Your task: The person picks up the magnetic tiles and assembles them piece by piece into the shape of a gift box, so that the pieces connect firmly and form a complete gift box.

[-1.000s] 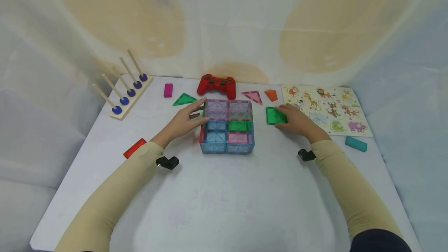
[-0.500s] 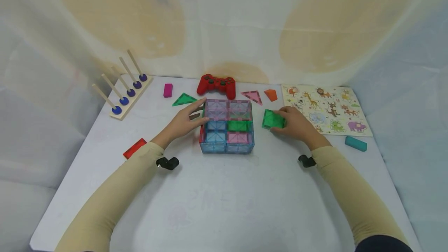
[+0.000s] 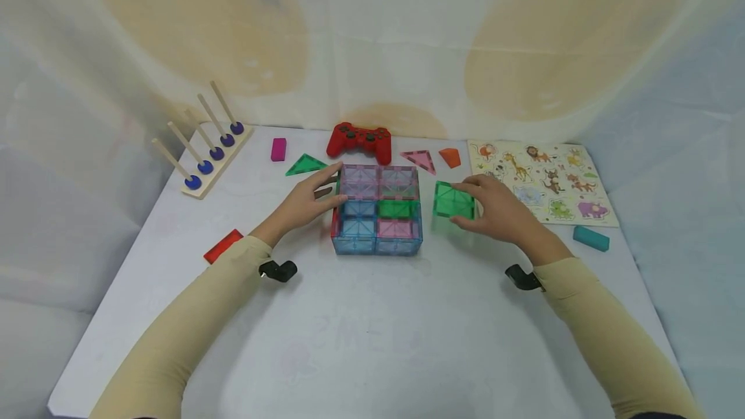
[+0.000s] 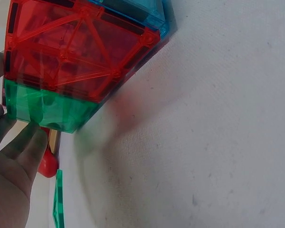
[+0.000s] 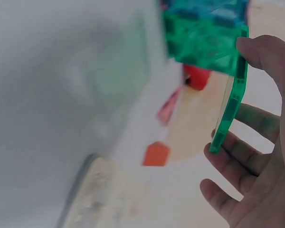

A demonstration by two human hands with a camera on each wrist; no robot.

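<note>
A box built of translucent magnetic tiles [image 3: 378, 209] in pink, blue and green stands mid-table. My left hand [image 3: 333, 186] rests against its left side with straight fingers; the left wrist view shows that side's red and green panels [image 4: 76, 61] with my fingers [image 4: 16, 152] beside the green one. My right hand [image 3: 465, 202] pinches a green square tile [image 3: 451, 200] between thumb and fingers, lifted off the table just right of the box. In the right wrist view the green tile [image 5: 230, 95] is seen edge-on in my right hand [image 5: 242, 95].
A red game controller [image 3: 359, 141] lies behind the box, with a green triangle [image 3: 305, 165], pink triangle [image 3: 420, 160] and orange piece [image 3: 450, 157] nearby. An animal puzzle board [image 3: 541, 180] and teal block [image 3: 590, 238] lie right; a peg rack [image 3: 209, 147], magenta block [image 3: 279, 149] and red tile [image 3: 224, 246] left.
My right hand has picked the green tile up off the table and carried it left toward the box, tilting it more upright. The left hand has stayed put.
</note>
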